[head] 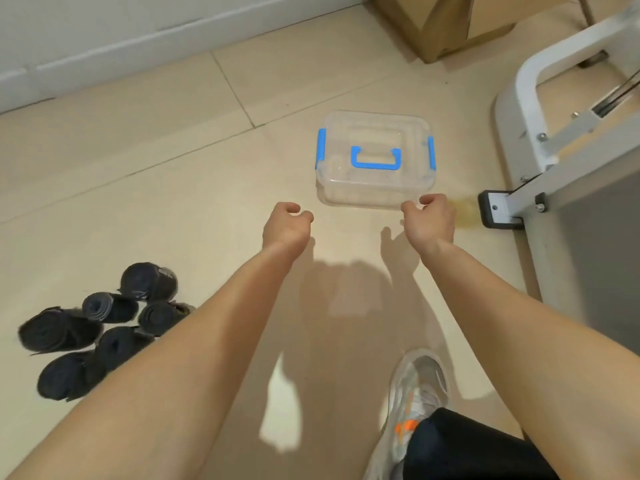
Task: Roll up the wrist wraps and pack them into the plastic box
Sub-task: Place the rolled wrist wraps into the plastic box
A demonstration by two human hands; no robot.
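A clear plastic box [375,188] with a blue handle and blue side clips stands on the tiled floor, its lid on. Both my arms stretch toward it. My left hand [286,225] hovers just left of the box's near edge, fingers loosely curled, holding nothing. My right hand [429,216] is at the box's near right corner, fingers curled, and its fingertips look very close to the box wall; contact cannot be told. Several rolled black wrist wraps [104,327] lie in a cluster on the floor at the lower left, away from both hands.
A white metal machine frame [540,133] with a black foot stands to the right of the box. A cardboard box [446,26] sits at the back by the wall. My grey shoe [412,400] is on the floor at the bottom right.
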